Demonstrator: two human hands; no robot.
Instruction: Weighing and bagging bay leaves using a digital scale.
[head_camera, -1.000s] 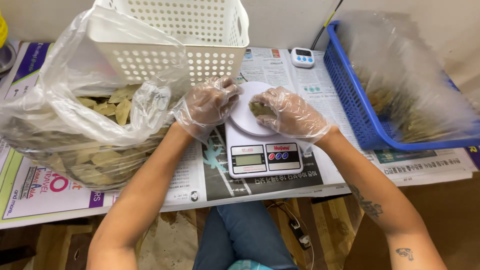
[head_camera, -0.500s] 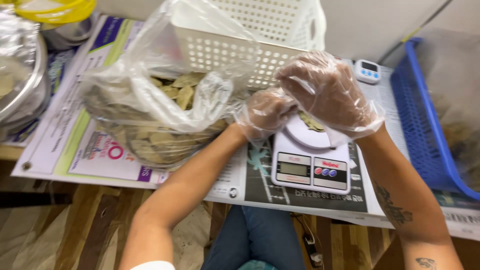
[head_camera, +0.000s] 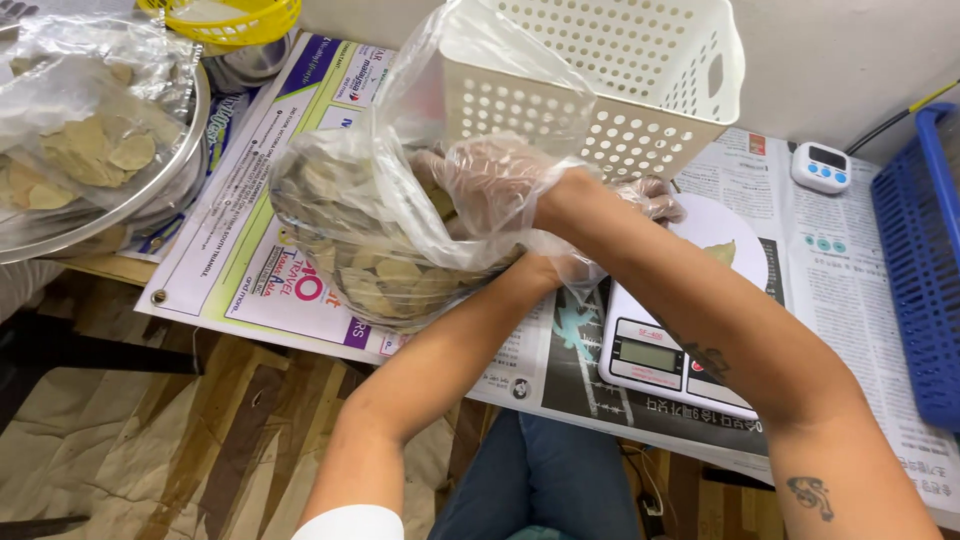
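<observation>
1. Clear plastic bag (head_camera: 400, 215) on newspaper-covered bench (head_camera: 860, 330), left of white scale (head_camera: 690, 330); crinkled, bulging with pale green-brown dried leaves.
2. Right hand (head_camera: 490, 180), gloved, inside bag mouth; fingers curled among leaves, grip unclear.
3. Left hand (head_camera: 645, 200), gloved, pinching bag rim beside white basket (head_camera: 620, 90).

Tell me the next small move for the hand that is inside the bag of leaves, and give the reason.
Probably close the right hand on a few dried leaves and lift them out toward the scale. That gloved hand is already deep in the clear plastic bag, while the left hand holds the bag's edge. The scale's white pan holds only a leaf or two.
</observation>
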